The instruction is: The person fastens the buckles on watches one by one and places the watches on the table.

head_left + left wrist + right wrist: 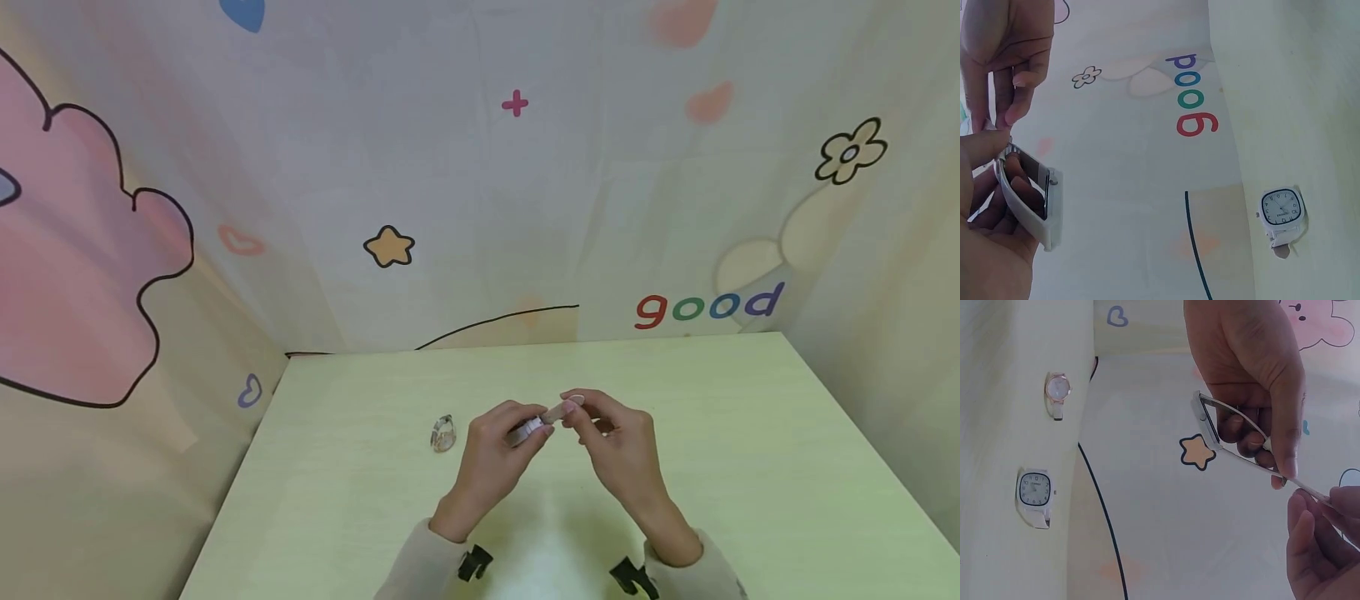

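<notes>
A wristwatch with a white strap (527, 431) is held between both hands, off the table. My left hand (491, 450) grips the strap near its buckle, thumb on top and fingers curled beneath. The end of the strap is pinched between thumb and fingers of my right hand (626, 450). In the left wrist view the strap forms a loop, with the white watch case (1054, 209) at its far end, seen edge-on. The dial is turned away there. From the right wrist, the case (1205, 420) also appears from the side.
Left of my left hand, a small round watch (443, 434) with a rose-gold rim lies on the pale table (337, 517). A squarish white watch (1035, 489) also lies on the table, dial showing. A printed curtain (450, 167) hangs behind the table.
</notes>
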The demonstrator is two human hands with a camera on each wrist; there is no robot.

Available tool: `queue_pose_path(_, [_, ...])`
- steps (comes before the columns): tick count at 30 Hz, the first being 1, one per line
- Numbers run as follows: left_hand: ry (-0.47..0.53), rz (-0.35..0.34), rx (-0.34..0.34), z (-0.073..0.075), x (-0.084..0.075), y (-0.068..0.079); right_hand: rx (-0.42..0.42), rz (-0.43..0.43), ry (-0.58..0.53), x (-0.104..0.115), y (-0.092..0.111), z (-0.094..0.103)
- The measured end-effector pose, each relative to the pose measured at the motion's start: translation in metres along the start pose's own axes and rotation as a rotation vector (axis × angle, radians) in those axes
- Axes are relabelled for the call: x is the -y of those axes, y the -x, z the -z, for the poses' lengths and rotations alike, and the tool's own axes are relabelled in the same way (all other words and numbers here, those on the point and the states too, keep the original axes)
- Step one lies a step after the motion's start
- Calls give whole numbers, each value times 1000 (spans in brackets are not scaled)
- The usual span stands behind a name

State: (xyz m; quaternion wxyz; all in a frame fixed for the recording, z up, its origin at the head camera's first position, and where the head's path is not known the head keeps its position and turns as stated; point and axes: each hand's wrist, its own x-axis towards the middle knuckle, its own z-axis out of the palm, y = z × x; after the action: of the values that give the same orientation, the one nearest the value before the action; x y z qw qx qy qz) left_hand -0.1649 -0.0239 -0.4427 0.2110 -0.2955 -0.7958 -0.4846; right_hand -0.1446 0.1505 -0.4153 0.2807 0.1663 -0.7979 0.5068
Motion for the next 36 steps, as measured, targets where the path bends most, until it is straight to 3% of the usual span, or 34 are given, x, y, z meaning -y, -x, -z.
queue_pose_path(9, [213, 149, 36, 4, -1, 1, 45, -56, -155, -1, 2, -1])
queue_pose_path(12, [261, 167, 45, 4, -2, 1, 73, -73, -203, -2, 2, -1])
queue_pose_path(18, [313, 216, 40, 4, -4, 1, 108, -80, -211, -2, 3, -1])
queue_pose_path(30, [405, 294, 20, 2, -6, -1, 99, -152, -185, 0, 6, 0])
queue_pose_path(36, [427, 321, 31, 2, -8, -1, 82, -151, -239, 1, 7, -1])
